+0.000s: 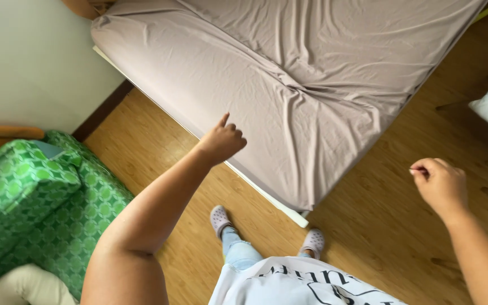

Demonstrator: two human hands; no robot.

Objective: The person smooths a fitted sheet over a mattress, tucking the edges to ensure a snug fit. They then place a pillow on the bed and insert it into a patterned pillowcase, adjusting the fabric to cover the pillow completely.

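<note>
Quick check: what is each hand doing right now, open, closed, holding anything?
Left hand: loosely curled, forefinger out, over the sheet, holding nothing.
Right hand: closed in a loose fist over the floor; nothing visible in it.

Wearer: white T-shirt with dark script print, light blue jeans, grey perforated clogs. Both arms bare, no sleeves, no jewellery visible.
</note>
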